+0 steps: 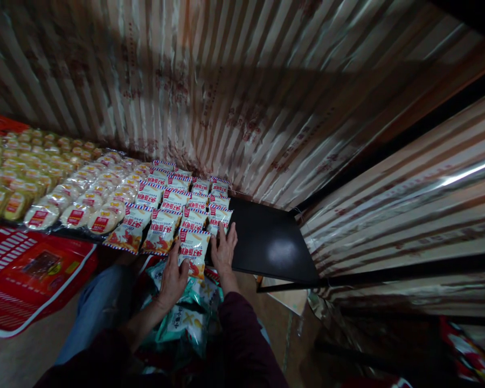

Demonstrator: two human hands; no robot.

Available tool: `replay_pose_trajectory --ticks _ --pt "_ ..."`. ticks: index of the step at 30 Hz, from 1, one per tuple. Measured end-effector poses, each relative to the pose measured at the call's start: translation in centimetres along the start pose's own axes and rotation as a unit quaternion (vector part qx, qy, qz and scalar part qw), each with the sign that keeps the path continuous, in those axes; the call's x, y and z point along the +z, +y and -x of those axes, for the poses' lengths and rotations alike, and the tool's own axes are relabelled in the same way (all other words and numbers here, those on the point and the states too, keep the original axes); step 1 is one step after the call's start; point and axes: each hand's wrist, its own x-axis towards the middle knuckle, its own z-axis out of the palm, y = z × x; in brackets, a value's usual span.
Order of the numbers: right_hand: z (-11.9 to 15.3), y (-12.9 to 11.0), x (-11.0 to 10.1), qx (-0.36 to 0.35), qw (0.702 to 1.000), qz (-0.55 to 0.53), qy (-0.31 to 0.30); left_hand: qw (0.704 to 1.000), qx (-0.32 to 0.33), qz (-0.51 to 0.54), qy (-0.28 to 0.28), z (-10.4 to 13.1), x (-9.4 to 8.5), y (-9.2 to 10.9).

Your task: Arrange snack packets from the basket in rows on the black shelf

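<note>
Rows of white and red snack bags (160,230) stand on a black shelf (272,242). My left hand (173,277) is at the left side of the front bag (193,252), its fingers reaching up along the edge. On the other side, my right hand (224,249) has its fingers spread against the lower part of a bag (219,220) in the rightmost row. The front bag lies between my two hands and juts over the shelf's front edge. Below my hands are several teal snack bags (184,323).
Round wrapped cakes (101,216) fill the shelf to the left. A red basket (75,269) is at the lower left. Striped plastic sheeting (210,97) hangs behind the shelf. Dark metal bars (388,272) run along the right.
</note>
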Motion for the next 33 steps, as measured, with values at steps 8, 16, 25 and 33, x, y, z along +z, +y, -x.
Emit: replay_pose_trajectory --ticks 8,16,25,33 --pt "0.2 0.4 0.1 0.008 0.999 -0.042 -0.011 1.0 0.014 -0.007 -0.015 -0.2 0.1 0.1" --pt "0.3 1.0 0.2 0.011 0.998 -0.058 -0.028 0.999 0.02 -0.001 -0.029 0.0 0.9 1.0" --pt "1.8 -1.2 -1.8 -0.008 0.995 -0.079 0.065 0.999 -0.022 0.022 -0.023 0.9 -0.2 0.3" --pt "4.2 -4.8 -1.7 -0.028 0.988 -0.154 -0.014 1.0 -0.006 0.018 0.004 -0.6 0.6 -0.2"
